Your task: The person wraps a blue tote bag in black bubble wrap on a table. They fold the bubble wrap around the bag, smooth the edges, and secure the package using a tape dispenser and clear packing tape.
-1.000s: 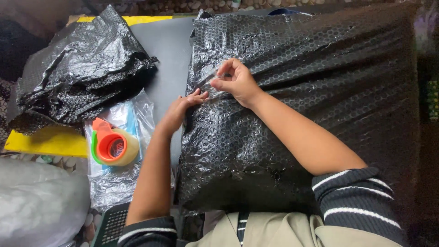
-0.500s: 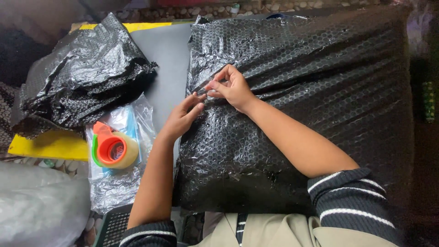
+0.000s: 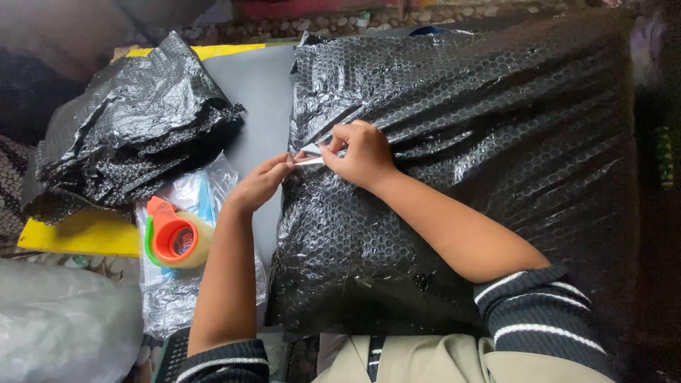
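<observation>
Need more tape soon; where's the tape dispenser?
In the head view, the orange tape dispenser lies on clear plastic beside the left hand's forearm, below the crumpled black wrap.

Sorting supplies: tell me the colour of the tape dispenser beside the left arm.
Orange with a green edge, holding a pale tape roll; the tape dispenser shows in the head view.

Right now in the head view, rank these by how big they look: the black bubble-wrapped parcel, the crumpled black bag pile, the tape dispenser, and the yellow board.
1. Parcel, by far the largest.
2. Bag pile.
3. Yellow board: only strips show, the pile covers the rest, so its rank is unsure.
4. Tape dispenser, smallest.
</observation>
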